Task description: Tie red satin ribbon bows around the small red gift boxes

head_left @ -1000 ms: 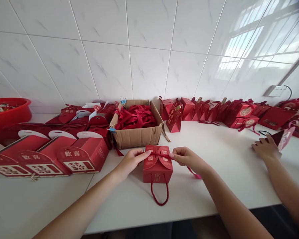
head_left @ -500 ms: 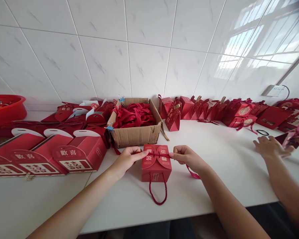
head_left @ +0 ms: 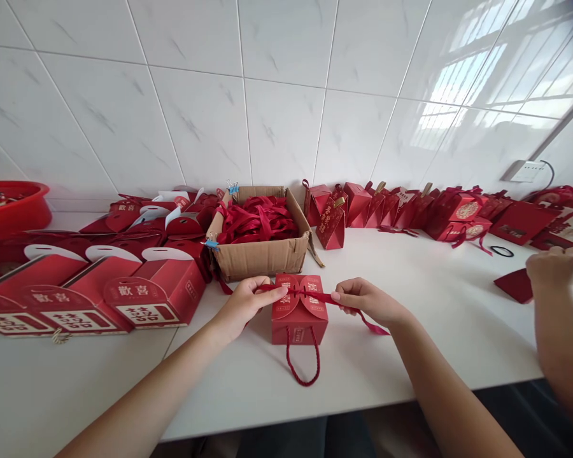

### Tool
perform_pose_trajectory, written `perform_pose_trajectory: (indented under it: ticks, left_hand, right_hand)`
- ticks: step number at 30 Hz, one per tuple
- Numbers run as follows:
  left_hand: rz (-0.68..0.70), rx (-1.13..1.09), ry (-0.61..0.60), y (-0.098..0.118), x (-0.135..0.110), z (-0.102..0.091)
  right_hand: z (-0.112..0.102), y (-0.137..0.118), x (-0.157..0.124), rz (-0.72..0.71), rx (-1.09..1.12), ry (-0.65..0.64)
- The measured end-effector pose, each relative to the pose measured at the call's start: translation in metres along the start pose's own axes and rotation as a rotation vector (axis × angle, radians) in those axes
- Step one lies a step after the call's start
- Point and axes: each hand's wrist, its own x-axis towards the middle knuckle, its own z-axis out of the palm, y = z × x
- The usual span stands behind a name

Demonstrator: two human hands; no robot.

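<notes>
A red box [head_left: 300,313] sits on the white surface [head_left: 239,388] between the left hand [head_left: 245,306] and the right hand [head_left: 370,300], each pinched closed on the ribbon [head_left: 321,296] stretched across its top.

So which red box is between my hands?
The front-centre box, its ribbon pinched by your left hand and right hand; the other boxes stand apart.

Left grip [head_left: 243,306], right grip [head_left: 368,300] pinch red ribbon [head_left: 322,296] across red box [head_left: 300,316]; cardboard carton [head_left: 262,258] behind.
</notes>
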Motion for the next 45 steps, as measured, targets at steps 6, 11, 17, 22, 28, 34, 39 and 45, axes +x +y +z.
perform_pose_trajectory:
  ticks: [6,11,17,22,28,34,39,45]
  left_hand:
    - [0.023,0.023,-0.026,0.002,-0.002,0.003]
    - [0.024,0.132,0.018,0.006,-0.003,0.001]
    - [0.189,0.476,0.165,0.029,-0.015,0.003]
    - [0.347,0.442,0.116,0.060,-0.016,0.019]
    - [0.416,0.418,0.073,0.073,-0.003,0.040]
    - [0.528,0.497,0.133,0.075,-0.003,0.038]
    - [0.386,0.375,0.167,0.059,-0.009,0.020]
    - [0.090,0.268,0.093,0.022,-0.015,-0.001]
  right_hand:
    - [0.007,-0.012,-0.004,-0.147,0.102,-0.001]
    - [0.023,-0.031,0.003,-0.239,0.179,0.058]
    - [0.031,-0.046,0.003,-0.305,0.208,0.036]
    - [0.035,-0.048,0.004,-0.330,0.135,0.013]
    - [0.044,-0.048,0.009,-0.266,0.145,0.088]
    - [0.052,-0.045,0.014,-0.189,0.041,0.162]
    - [0.055,-0.040,0.016,-0.245,-0.005,0.249]
    - [0.052,-0.034,0.015,-0.283,0.012,0.169]
